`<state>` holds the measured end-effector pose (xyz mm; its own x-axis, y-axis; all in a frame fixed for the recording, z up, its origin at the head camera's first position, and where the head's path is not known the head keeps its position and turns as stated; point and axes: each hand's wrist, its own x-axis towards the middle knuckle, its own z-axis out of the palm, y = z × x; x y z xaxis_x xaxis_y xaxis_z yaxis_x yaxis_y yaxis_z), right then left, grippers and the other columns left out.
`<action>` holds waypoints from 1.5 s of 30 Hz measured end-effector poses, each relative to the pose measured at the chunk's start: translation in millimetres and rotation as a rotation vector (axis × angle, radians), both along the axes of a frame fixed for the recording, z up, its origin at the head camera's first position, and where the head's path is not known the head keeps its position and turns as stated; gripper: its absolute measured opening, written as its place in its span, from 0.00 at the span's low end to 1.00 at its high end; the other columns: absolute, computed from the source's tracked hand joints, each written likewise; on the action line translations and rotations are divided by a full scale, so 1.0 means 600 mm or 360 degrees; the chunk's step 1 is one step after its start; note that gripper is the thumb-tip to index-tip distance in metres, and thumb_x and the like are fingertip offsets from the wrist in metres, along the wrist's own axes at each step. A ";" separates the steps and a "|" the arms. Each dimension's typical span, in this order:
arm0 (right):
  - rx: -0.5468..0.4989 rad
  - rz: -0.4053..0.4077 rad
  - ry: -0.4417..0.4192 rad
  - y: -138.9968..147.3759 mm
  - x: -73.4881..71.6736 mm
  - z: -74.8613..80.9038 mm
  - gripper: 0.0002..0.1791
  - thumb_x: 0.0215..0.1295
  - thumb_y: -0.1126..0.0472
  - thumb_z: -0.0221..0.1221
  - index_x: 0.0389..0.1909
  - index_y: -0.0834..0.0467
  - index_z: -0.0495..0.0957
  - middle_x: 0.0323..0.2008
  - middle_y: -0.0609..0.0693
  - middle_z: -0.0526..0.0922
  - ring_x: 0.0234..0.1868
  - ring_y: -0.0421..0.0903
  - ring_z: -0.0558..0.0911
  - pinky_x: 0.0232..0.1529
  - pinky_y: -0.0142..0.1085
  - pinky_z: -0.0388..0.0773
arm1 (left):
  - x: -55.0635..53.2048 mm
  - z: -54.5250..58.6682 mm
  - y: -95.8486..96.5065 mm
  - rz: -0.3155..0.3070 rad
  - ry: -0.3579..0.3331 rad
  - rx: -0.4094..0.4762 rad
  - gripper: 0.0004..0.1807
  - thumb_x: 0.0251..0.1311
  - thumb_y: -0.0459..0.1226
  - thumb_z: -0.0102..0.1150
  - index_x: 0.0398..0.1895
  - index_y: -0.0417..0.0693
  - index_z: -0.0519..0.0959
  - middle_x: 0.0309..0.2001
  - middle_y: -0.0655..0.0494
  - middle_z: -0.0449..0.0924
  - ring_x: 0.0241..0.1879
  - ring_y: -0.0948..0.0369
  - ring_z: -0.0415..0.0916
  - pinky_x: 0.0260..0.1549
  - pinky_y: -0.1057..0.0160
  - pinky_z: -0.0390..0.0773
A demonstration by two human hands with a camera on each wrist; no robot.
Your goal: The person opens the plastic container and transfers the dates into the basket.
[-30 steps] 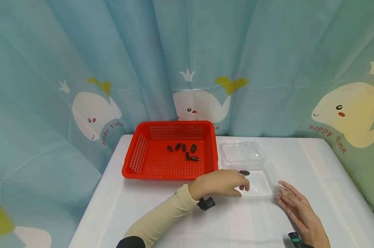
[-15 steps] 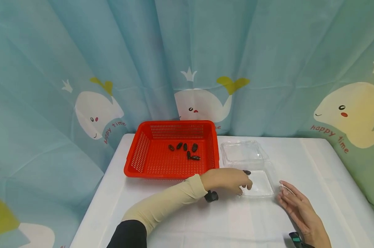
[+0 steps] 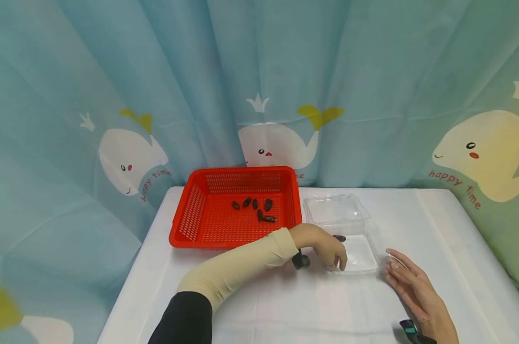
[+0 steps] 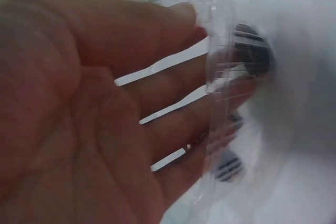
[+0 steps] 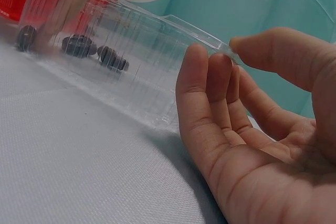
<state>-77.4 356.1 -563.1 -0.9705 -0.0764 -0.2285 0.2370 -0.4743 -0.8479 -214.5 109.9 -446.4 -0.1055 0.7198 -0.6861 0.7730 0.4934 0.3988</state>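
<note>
A clear plastic clamshell box (image 3: 360, 253) lies unfolded, its lid (image 3: 333, 210) on the far side. My left hand (image 3: 325, 246) hangs over the box's left part, fingers pointing down. In the left wrist view its fingers are nearly straight and reach behind the clear wall, near a dark date (image 4: 252, 51); the thumb tip lies by the rim. Several dark dates (image 5: 79, 45) sit along the box floor, one visible in the head view beside the left hand. My right hand (image 3: 420, 291) pinches the box's right edge between thumb and fingers.
A red plastic basket (image 3: 238, 240) with several dates (image 3: 268, 204) stands to the left of the box. A white cloth (image 3: 311, 315) covers the table. Behind it hangs a blue curtain (image 3: 362, 157) printed with whales.
My left wrist has risen and shifted slightly right and away, and the fingers now point more steeply down into the box. The right hand keeps its place at the box edge.
</note>
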 end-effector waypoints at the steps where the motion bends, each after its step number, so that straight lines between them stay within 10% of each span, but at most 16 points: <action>1: 0.0014 0.0001 -0.0004 0.000 -0.001 0.001 0.23 0.82 0.69 0.47 0.58 0.40 0.81 0.48 0.40 0.83 0.47 0.36 0.85 0.53 0.30 0.84 | -0.001 0.000 0.003 -0.0008 -0.0026 -0.0024 0.21 0.74 0.32 0.56 0.67 0.51 0.80 0.62 0.57 0.82 0.56 0.68 0.78 0.50 0.76 0.75; 11: 0.0063 -0.0017 -0.0031 -0.004 -0.001 0.003 0.21 0.82 0.67 0.48 0.58 0.40 0.81 0.49 0.40 0.83 0.47 0.36 0.85 0.54 0.30 0.84 | -0.009 -0.014 0.019 -0.0065 -0.0150 -0.0096 0.18 0.74 0.29 0.54 0.63 0.45 0.82 0.58 0.56 0.84 0.51 0.70 0.76 0.48 0.79 0.74; 22: 0.0058 -0.0019 -0.0022 -0.008 -0.001 0.006 0.22 0.81 0.69 0.49 0.57 0.40 0.81 0.48 0.41 0.84 0.47 0.36 0.85 0.53 0.30 0.85 | -0.007 -0.017 0.020 -0.0147 -0.0054 -0.0060 0.14 0.66 0.23 0.56 0.48 0.42 0.86 0.32 0.63 0.75 0.33 0.70 0.67 0.32 0.77 0.68; 45: -0.0102 0.0085 0.0121 -0.004 0.006 0.003 0.26 0.81 0.73 0.44 0.62 0.44 0.80 0.47 0.43 0.82 0.47 0.37 0.85 0.56 0.34 0.85 | -0.026 0.015 0.006 0.0112 -0.0258 0.0147 0.04 0.70 0.26 0.59 0.39 0.42 0.80 0.31 0.58 0.74 0.30 0.65 0.70 0.29 0.73 0.69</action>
